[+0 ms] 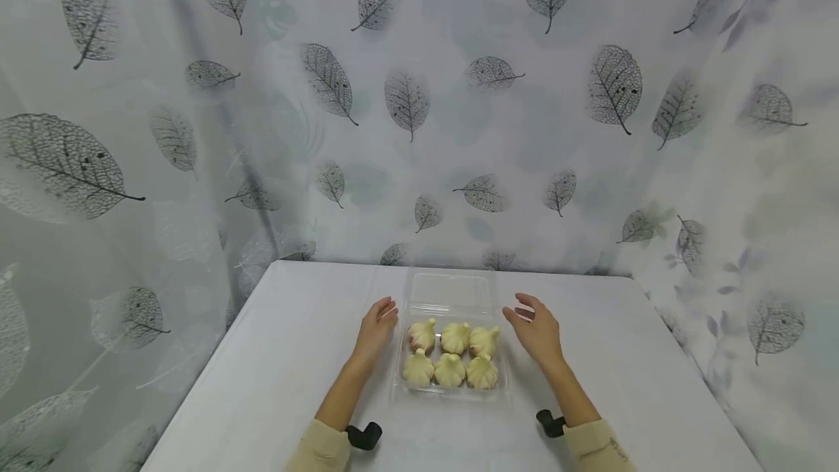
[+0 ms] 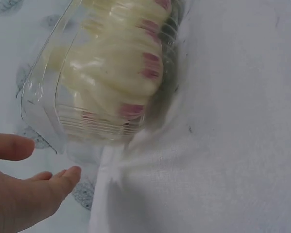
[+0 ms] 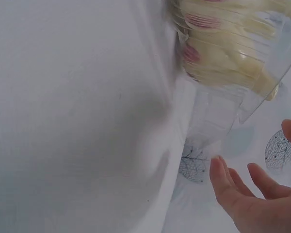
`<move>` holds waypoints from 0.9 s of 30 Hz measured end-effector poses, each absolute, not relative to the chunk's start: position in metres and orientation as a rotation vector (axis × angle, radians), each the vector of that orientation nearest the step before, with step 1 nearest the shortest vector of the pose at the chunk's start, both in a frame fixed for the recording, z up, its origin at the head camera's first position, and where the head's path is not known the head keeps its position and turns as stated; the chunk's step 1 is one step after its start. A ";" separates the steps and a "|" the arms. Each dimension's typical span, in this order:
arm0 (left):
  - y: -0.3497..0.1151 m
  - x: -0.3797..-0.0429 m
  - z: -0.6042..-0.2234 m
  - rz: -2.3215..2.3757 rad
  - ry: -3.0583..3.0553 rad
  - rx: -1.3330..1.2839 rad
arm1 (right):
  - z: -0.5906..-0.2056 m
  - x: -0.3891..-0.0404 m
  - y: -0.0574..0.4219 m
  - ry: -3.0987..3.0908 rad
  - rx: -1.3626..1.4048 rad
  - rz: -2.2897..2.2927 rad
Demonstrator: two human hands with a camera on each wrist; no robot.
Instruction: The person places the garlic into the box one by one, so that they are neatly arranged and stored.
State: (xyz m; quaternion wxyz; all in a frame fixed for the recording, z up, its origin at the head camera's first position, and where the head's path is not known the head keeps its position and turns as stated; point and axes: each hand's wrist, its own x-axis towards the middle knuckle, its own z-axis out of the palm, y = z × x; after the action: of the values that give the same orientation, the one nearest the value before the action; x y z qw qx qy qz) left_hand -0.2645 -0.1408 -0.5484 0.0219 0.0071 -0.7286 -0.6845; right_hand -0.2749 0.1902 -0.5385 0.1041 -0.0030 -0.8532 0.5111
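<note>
A clear plastic clamshell box (image 1: 452, 392) sits on the white table with its lid (image 1: 451, 290) swung back, away from the person. Several garlic bulbs (image 1: 449, 370), pale with purplish patches in the wrist views, lie inside in two rows. My left hand (image 1: 378, 326) hovers off the box's left side, fingers relaxed and holding nothing; its thumb and fingers (image 2: 63, 182) stand apart in the left wrist view. On the other side, my right hand (image 1: 539, 330) is held beside the box with loosely bent fingers (image 3: 220, 174) and nothing between them.
The table (image 1: 314, 312) is covered with a white cloth. Behind it and along both sides hangs a pale curtain (image 1: 446, 130) printed with grey leaves. A black wrist camera mount (image 1: 364, 435) sits at the left cuff, another mount (image 1: 550, 423) at the right.
</note>
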 end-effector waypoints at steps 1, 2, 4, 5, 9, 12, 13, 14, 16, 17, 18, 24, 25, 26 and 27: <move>-0.141 -0.268 -0.550 -2.117 -2.261 0.028 | -0.540 -0.277 0.192 -2.509 -0.009 1.608; -0.141 -0.271 -0.551 -2.114 -2.264 0.035 | -0.540 -0.279 0.194 -2.494 0.000 1.721; -0.141 -0.278 -0.552 -2.112 -2.275 0.050 | -0.543 -0.284 0.196 -2.440 -0.009 1.956; -0.140 -0.281 -0.553 -2.112 -2.283 0.053 | -0.545 -0.287 0.197 -2.402 -0.013 2.066; -0.139 -0.292 -0.557 -2.180 -2.282 0.057 | -0.554 -0.294 0.202 -2.315 -0.019 2.368; -0.137 -0.298 -0.558 -2.293 -2.240 0.039 | -0.562 -0.297 0.207 -2.298 0.050 2.465; -0.137 -0.300 -0.559 -2.328 -2.225 0.028 | -0.564 -0.298 0.208 -2.287 0.068 2.488; -0.136 -0.301 -0.560 -2.357 -2.213 0.014 | -0.566 -0.298 0.209 -2.282 0.096 2.508; -0.134 -0.304 -0.560 -2.428 -2.179 -0.001 | -0.569 -0.298 0.210 -2.284 0.120 2.517; -0.134 -0.305 -0.561 -2.449 -2.169 -0.011 | -0.570 -0.299 0.210 -2.283 0.114 2.518; -0.133 -0.307 -0.561 -2.482 -2.145 -0.016 | -0.570 -0.299 0.210 -2.289 0.121 2.515; -0.132 -0.312 -0.570 -2.667 -1.985 -0.037 | -0.573 -0.301 0.208 -2.325 0.145 2.527; -0.132 -0.312 -0.571 -2.688 -1.965 -0.038 | -0.573 -0.301 0.207 -2.335 0.139 2.526; -0.132 -0.313 -0.573 -2.699 -1.951 -0.049 | -0.573 -0.301 0.206 -2.348 0.148 2.524; -0.132 -0.313 -0.574 -2.708 -1.939 -0.052 | -0.572 -0.301 0.206 -2.349 0.157 2.533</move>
State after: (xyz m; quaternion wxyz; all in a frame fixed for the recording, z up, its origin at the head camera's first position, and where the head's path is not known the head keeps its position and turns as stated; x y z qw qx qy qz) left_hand -0.3131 -0.1316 -0.5740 -0.0945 -0.0156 -0.5795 -0.8093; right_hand -0.3012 0.2056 -0.5722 -0.1573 0.0450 -0.6708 0.7234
